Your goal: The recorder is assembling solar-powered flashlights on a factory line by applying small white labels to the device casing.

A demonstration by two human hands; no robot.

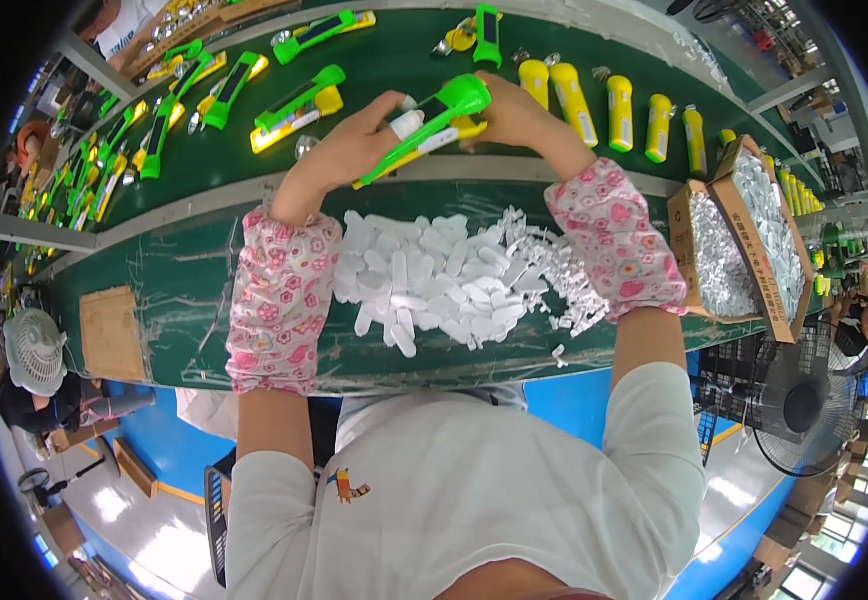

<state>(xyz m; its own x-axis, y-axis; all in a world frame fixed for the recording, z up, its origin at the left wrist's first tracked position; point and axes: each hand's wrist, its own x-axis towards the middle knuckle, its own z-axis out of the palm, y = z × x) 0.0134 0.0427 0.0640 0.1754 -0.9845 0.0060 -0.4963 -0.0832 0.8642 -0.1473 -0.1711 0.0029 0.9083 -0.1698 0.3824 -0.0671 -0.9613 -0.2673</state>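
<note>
Between my hands, above the near edge of the belt, is a green and yellow flashlight (412, 146), tilted with its wide green head up to the right. My left hand (354, 145) is closed round its body, a white cover showing on one fingertip. Beside the head, my right hand (516, 115) has its fingers closed against the flashlight's far side, where the fingertips are partly hidden. Below them a pile of white oval plastic pieces (444, 280) lies on the green worktop (184, 290), next to a heap of small white parts (579, 285).
Green and yellow flashlights (229, 90) lie along the belt (394, 60) at the left, and a row of yellow flashlight bodies (619, 112) at the right. Cardboard boxes (751, 240) of small parts stand at the worktop's right end. A cardboard sheet (112, 333) lies at left.
</note>
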